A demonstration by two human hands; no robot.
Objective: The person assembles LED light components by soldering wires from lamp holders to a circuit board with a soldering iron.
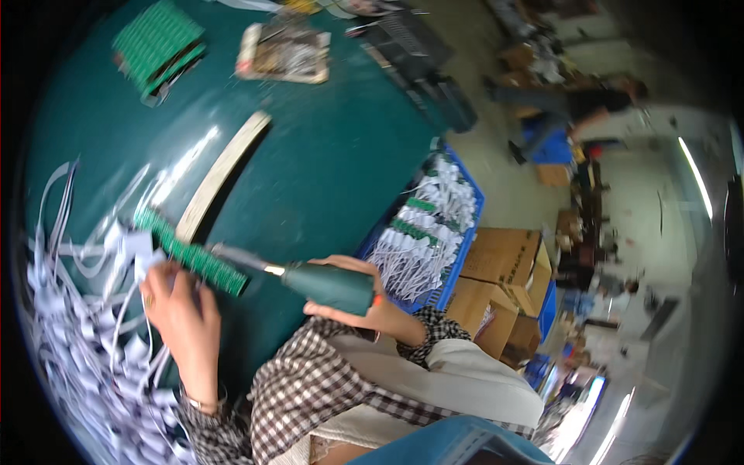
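On the left, my left hand (180, 308) is closed at the lower edge of a narrow green circuit board strip (205, 263), fingers curled against it. White flat cables and thin wires (128, 252) lie beside that hand. My right hand (353, 298) grips a dark green tool (329, 285) with a brass-coloured collar and a long grey tip, its exact kind unclear. The tip points left and reaches the strip's upper edge; whether it touches is too blurred to tell. A pale wooden bar (221, 174) runs up from the strip.
A big heap of white cables (85, 356) covers the left side. Right of the table, a blue crate (473, 213) holds cabled green boards, with cardboard boxes (500, 260) beyond. Stacked green boards (159, 43) and a small tray (283, 54) stand at the back. A person (585, 105) is farther off.
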